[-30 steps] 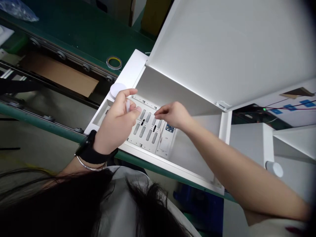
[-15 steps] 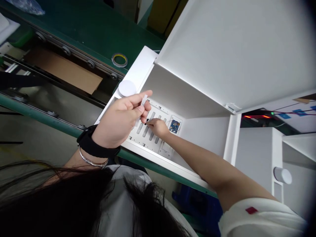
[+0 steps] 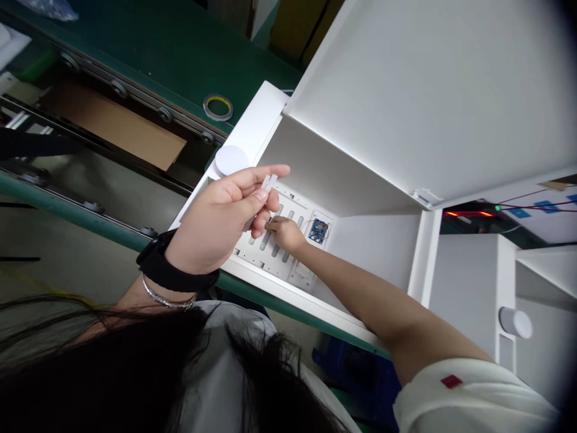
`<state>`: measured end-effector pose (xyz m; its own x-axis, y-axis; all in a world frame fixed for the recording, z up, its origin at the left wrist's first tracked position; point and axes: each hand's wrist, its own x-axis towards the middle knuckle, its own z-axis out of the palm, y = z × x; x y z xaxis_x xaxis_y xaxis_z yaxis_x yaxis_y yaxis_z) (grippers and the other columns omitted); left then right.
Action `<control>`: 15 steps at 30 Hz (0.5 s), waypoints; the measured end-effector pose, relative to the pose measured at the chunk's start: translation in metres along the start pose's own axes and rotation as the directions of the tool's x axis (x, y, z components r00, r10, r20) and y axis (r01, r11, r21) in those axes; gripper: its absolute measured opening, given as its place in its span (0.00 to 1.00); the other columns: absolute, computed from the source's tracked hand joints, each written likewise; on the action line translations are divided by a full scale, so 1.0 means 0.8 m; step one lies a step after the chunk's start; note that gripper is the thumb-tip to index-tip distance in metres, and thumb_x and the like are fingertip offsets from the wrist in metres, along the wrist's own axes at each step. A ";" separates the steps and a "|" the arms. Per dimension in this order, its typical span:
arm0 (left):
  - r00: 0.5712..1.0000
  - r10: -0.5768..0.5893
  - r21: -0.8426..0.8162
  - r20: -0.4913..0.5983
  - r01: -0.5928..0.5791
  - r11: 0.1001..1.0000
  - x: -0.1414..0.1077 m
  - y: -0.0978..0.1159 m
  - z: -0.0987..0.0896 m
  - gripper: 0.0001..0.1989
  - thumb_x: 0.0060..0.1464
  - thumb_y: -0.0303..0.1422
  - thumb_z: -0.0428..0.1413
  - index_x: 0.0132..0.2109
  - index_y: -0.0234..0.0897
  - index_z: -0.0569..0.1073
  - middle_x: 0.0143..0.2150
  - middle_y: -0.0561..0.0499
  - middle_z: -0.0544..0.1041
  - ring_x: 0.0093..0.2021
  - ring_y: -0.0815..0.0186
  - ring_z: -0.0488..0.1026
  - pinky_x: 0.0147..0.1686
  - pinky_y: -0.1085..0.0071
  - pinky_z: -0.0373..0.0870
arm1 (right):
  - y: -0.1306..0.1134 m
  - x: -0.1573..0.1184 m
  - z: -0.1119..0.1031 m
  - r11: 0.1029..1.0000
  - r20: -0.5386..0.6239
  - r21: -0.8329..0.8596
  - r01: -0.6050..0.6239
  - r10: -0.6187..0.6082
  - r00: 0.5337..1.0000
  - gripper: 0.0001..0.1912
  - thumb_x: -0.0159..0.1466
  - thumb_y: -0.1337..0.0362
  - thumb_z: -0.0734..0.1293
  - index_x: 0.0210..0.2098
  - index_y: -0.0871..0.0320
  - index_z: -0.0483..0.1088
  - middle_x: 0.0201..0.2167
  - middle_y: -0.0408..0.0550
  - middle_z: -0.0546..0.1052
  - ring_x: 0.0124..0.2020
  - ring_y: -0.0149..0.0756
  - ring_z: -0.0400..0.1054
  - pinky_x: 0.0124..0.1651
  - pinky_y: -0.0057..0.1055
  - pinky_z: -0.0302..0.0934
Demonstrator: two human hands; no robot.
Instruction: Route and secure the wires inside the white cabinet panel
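Note:
My left hand (image 3: 229,210) is closed, pinching thin white strips (image 3: 269,183) between thumb and fingers, held above the near left part of a white box (image 3: 265,273). My right hand (image 3: 287,233) reaches down inside that box, its fingers curled together close to a slotted white panel (image 3: 293,216). Whatever its fingertips hold is hidden, apart from a small dark spot beside them. A blue circuit board (image 3: 318,230) with a thin wire sits on the panel to the right of this hand.
The box's lid (image 3: 428,90) stands raised at the upper right. A round white knob (image 3: 231,160) is on the box's left side. A roll of tape (image 3: 218,107) lies on the green table (image 3: 148,42). Cardboard (image 3: 117,129) lies between the roller rails. Another white box (image 3: 464,282) stands at right.
The left hand has shifted slightly, its index finger extends farther right, and two strip ends now show instead of one. My right hand stays almost in place.

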<state>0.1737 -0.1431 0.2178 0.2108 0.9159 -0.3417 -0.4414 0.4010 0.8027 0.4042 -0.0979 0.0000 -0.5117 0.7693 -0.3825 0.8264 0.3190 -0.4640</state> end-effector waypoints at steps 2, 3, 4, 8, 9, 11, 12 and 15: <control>1.000 -0.004 0.005 -0.005 0.004 1.000 0.000 0.000 0.001 0.18 0.62 0.21 0.46 0.54 0.34 0.72 0.31 0.52 0.66 0.23 0.76 0.61 0.22 0.79 0.60 | 0.000 0.001 0.001 0.996 -0.012 -0.076 0.043 -0.044 0.999 0.16 0.66 0.69 0.59 0.44 0.58 0.79 0.38 0.53 0.76 0.40 0.40 0.70 0.44 0.32 0.63; 1.000 -0.007 0.008 -0.006 0.007 1.000 0.001 0.000 0.001 0.18 0.62 0.20 0.46 0.54 0.33 0.72 0.31 0.52 0.66 0.23 0.76 0.61 0.22 0.79 0.60 | 0.000 0.002 0.001 0.993 -0.014 -0.109 0.053 -0.055 0.998 0.16 0.66 0.69 0.59 0.43 0.57 0.79 0.38 0.53 0.76 0.40 0.40 0.69 0.43 0.33 0.63; 1.000 -0.008 0.011 -0.008 0.008 1.000 0.001 -0.001 0.001 0.18 0.61 0.20 0.46 0.54 0.33 0.72 0.31 0.52 0.66 0.23 0.76 0.61 0.22 0.79 0.60 | -0.001 0.002 0.002 0.990 -0.016 -0.132 0.051 -0.054 0.998 0.17 0.66 0.70 0.59 0.43 0.57 0.79 0.37 0.53 0.76 0.40 0.40 0.69 0.42 0.33 0.62; 1.000 -0.007 0.020 -0.010 0.007 1.000 0.001 -0.003 0.000 0.18 0.61 0.21 0.46 0.54 0.34 0.72 0.32 0.52 0.67 0.23 0.76 0.60 0.21 0.79 0.59 | -0.006 0.002 0.003 0.987 -0.013 -0.159 0.027 -0.029 0.999 0.16 0.65 0.72 0.59 0.42 0.58 0.78 0.38 0.53 0.76 0.40 0.42 0.70 0.43 0.34 0.62; 1.000 -0.005 0.023 -0.008 0.005 1.000 0.001 -0.003 0.000 0.18 0.61 0.21 0.47 0.54 0.34 0.72 0.32 0.52 0.67 0.23 0.76 0.60 0.21 0.79 0.59 | -0.008 0.001 0.003 0.988 -0.010 -0.155 0.022 -0.024 1.000 0.16 0.64 0.72 0.59 0.41 0.59 0.78 0.38 0.54 0.76 0.40 0.42 0.71 0.43 0.34 0.62; 1.000 0.000 0.027 -0.004 0.000 1.000 0.001 -0.003 0.000 0.17 0.61 0.21 0.47 0.54 0.34 0.72 0.32 0.52 0.67 0.23 0.76 0.60 0.21 0.79 0.59 | -0.012 0.000 0.002 0.990 -0.002 -0.137 0.011 -0.012 1.000 0.14 0.65 0.71 0.59 0.40 0.60 0.77 0.38 0.55 0.77 0.41 0.43 0.71 0.44 0.34 0.62; 1.000 0.000 0.029 -0.004 0.000 1.000 0.001 -0.003 0.000 0.18 0.61 0.21 0.47 0.54 0.34 0.72 0.32 0.52 0.67 0.23 0.76 0.61 0.21 0.79 0.59 | -0.014 0.000 0.000 0.992 0.003 -0.123 0.003 -0.003 1.000 0.14 0.65 0.71 0.59 0.41 0.60 0.77 0.38 0.55 0.77 0.42 0.43 0.71 0.44 0.34 0.63; 1.000 -0.004 0.025 -0.011 0.004 1.000 0.001 -0.003 -0.001 0.18 0.61 0.21 0.47 0.54 0.34 0.73 0.32 0.52 0.66 0.23 0.76 0.61 0.20 0.79 0.59 | -0.019 -0.001 -0.007 0.997 0.033 -0.056 -0.050 0.052 0.998 0.14 0.65 0.70 0.60 0.43 0.60 0.76 0.40 0.55 0.77 0.44 0.43 0.71 0.46 0.33 0.63</control>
<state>0.1747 -0.1432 0.2150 0.2030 0.9146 -0.3497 -0.4183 0.4039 0.8136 0.3934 -0.1005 0.0116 -0.4753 0.7663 -0.4322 0.8630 0.3106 -0.3984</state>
